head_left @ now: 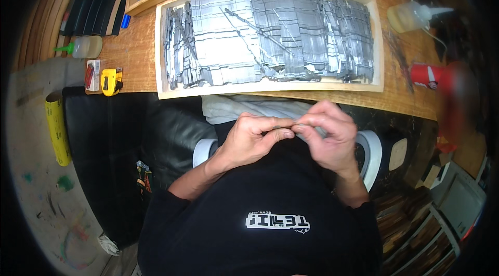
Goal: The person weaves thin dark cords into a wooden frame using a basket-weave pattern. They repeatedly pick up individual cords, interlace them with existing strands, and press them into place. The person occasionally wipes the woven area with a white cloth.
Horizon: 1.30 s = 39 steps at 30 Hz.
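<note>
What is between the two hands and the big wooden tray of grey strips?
In the head view, a crumpled white cloth lies between the hands and the wooden tray, just below the tray's near edge.

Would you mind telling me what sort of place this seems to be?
Probably a craft or assembly workshop: a wooden workbench carries a shallow wooden tray heaped with thin grey strips, with glue bottles and a yellow tape measure alongside.

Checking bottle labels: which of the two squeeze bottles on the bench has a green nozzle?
The squeeze bottle at the bench's left end; the right-hand bottle has a white nozzle.
</note>
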Each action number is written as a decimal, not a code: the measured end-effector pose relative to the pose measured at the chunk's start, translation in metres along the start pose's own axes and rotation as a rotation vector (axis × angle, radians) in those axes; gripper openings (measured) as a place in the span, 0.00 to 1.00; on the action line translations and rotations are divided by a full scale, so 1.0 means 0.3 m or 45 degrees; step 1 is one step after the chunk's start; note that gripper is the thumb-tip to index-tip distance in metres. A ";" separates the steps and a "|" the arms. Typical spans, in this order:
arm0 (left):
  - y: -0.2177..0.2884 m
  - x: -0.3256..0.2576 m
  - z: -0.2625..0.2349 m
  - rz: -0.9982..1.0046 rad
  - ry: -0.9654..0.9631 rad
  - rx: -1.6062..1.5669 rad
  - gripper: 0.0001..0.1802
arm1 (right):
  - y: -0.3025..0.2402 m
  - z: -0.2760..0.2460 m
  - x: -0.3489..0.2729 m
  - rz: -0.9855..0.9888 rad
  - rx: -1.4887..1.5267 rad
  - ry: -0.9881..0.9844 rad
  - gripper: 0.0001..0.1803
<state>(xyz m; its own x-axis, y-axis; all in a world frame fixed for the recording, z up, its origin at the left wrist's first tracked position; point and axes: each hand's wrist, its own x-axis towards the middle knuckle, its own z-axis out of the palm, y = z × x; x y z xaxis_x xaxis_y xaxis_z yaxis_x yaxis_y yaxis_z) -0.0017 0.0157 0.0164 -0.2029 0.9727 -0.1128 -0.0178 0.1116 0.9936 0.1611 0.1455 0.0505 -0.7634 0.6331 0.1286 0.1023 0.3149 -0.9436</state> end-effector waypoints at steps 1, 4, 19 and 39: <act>0.000 0.002 -0.001 0.021 0.026 0.029 0.11 | -0.016 -0.043 0.006 0.029 -0.028 0.013 0.06; 0.011 0.007 -0.011 0.103 0.076 0.070 0.11 | -0.115 -0.248 0.031 0.019 -0.205 0.229 0.05; 0.223 0.193 0.100 0.604 -0.043 0.205 0.22 | -0.224 -0.272 0.071 -0.240 -0.357 0.125 0.12; 0.138 0.072 0.040 0.246 -0.035 0.369 0.14 | -0.047 -0.074 0.044 -0.121 0.207 -0.047 0.16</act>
<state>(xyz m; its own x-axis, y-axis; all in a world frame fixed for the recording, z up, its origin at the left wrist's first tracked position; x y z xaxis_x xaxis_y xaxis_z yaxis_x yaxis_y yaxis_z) 0.0049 0.0437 0.0549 -0.1491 0.9861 0.0730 0.2975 -0.0257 0.9544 0.1636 0.1651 0.0722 -0.7880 0.5784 0.2110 -0.0737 0.2515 -0.9650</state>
